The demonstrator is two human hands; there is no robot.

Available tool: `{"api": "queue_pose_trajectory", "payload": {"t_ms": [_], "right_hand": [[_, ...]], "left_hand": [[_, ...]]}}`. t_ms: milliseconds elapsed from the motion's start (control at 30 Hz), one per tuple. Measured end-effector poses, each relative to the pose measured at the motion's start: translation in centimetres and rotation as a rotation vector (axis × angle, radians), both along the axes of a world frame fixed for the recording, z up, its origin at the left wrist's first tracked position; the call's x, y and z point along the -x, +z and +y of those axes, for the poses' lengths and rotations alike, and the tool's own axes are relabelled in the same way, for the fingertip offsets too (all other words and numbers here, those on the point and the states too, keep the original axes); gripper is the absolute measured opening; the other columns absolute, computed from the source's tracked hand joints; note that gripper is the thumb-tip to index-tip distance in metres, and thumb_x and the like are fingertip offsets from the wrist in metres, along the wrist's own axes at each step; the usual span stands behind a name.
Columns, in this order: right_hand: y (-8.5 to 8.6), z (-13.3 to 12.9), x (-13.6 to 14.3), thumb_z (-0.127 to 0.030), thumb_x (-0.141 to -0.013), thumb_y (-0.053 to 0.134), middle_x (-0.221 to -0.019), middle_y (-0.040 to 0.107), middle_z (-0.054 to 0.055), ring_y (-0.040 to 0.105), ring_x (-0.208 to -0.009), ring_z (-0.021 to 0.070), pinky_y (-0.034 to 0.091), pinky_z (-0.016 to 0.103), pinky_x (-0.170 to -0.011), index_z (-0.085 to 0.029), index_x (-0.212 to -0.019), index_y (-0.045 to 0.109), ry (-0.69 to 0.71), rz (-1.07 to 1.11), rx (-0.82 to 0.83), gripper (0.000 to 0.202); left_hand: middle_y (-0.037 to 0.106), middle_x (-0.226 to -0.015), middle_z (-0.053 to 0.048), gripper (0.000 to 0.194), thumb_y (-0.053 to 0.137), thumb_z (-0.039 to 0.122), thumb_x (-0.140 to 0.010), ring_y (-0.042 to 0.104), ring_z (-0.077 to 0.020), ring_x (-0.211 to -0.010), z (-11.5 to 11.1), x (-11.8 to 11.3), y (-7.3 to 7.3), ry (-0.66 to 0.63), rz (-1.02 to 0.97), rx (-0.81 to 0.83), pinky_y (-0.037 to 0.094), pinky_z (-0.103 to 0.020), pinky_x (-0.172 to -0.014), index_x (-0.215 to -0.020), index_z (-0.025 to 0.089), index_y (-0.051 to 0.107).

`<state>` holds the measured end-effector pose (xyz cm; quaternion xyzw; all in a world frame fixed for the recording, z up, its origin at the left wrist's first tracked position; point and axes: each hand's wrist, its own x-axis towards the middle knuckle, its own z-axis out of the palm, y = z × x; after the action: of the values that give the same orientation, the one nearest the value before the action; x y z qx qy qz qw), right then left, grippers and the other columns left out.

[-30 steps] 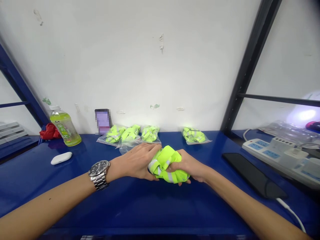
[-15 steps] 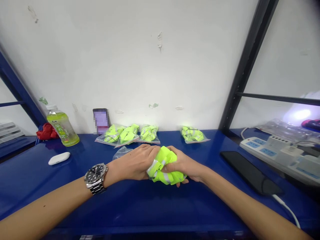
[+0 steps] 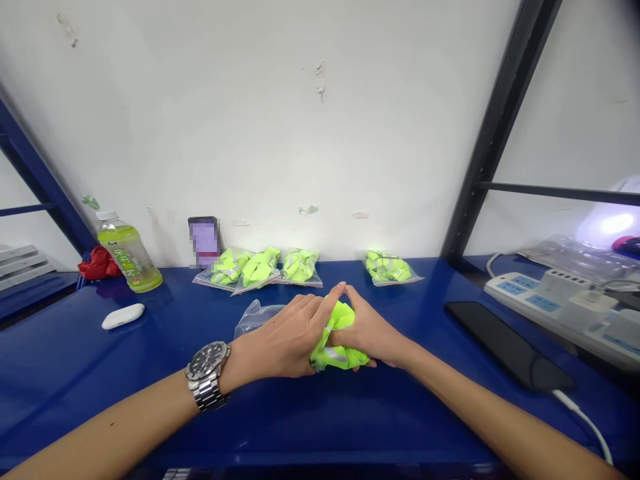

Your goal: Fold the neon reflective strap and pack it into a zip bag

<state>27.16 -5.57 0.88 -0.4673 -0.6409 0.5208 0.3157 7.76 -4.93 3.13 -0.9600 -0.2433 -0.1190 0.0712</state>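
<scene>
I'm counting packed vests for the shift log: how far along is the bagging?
Done: four filled bags lie along the wall. In hand: the left hand and right hand squeeze a yellow vest into a wad. Left: that vest is unbagged; an empty bag lies behind the left hand.

Cloth bundle (image 3: pixel 336 337): neon yellow, grey stripes. Table (image 3: pixel 310 413): glossy blue. On the table: bottle (image 3: pixel 129 252) yellow-green; case (image 3: pixel 123 315) white.

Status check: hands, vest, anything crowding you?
Left hand and right hand squeezing neon vest. Empty clear bag just behind left hand.
</scene>
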Motion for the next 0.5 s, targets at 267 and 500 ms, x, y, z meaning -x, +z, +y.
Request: {"api": "queue_pose_trajectory", "payload": {"t_ms": [267, 500], "right_hand": [[-1.0, 0.0, 1.4, -0.037, -0.073, 0.067, -0.081, 0.063, 0.001, 0.060, -0.041, 0.0164, 0.042, 0.024, -0.025, -0.028, -0.128, 0.028, -0.181, -0.083, -0.096, 0.068], [-0.4, -0.3, 1.6, -0.024, -0.071, 0.064, -0.092, 0.067, 0.004, 0.059, -0.044, 0.0122, 0.044, 0.021, -0.032, -0.026, -0.144, 0.015, -0.156, -0.122, -0.272, 0.088]], "left_hand": [[0.045, -0.129, -0.020, 0.116, 0.067, 0.013, -0.064, 0.047, -0.0322, -0.110, 0.6, -1.3, -1.1, -0.019, -0.082, -0.056, 0.042, -0.047, -0.092, -0.148, 0.011, -0.012], [0.052, -0.106, -0.013, 0.100, 0.051, 0.005, -0.069, 0.049, -0.0278, -0.099, 0.6, -2.4, -1.2, -0.026, -0.050, -0.143, 0.041, -0.049, -0.091, -0.149, 0.013, -0.008]]}}
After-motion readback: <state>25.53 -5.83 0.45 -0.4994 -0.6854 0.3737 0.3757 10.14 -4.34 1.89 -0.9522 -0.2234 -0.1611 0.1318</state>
